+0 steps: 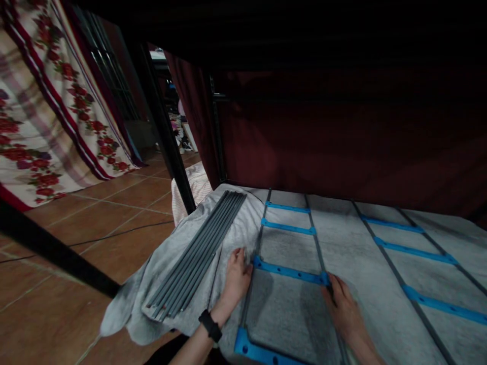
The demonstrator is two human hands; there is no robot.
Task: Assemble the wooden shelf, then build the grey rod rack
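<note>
A ladder-like frame of grey rods and blue plastic crossbars (292, 272) lies flat on a grey cloth. My left hand (236, 276), with a black band on its wrist, is at the left end of the middle crossbar. Its thumb is close to the left rod and its fingers are loosely bent and apart, with nothing visible in them. At the opposite end, my right hand (344, 306) has its fingers closed around the right grey rod (317, 243), just below the crossbar's end. A nearer blue crossbar (266, 353) is partly cut off by the lower edge.
Several loose grey rods (201, 253) lie side by side to the left. A second rod-and-crossbar frame (416, 249) lies to the right. Black metal posts (167, 132) stand at the left, with a dark shelf overhead. A maroon curtain (323, 147) hangs behind.
</note>
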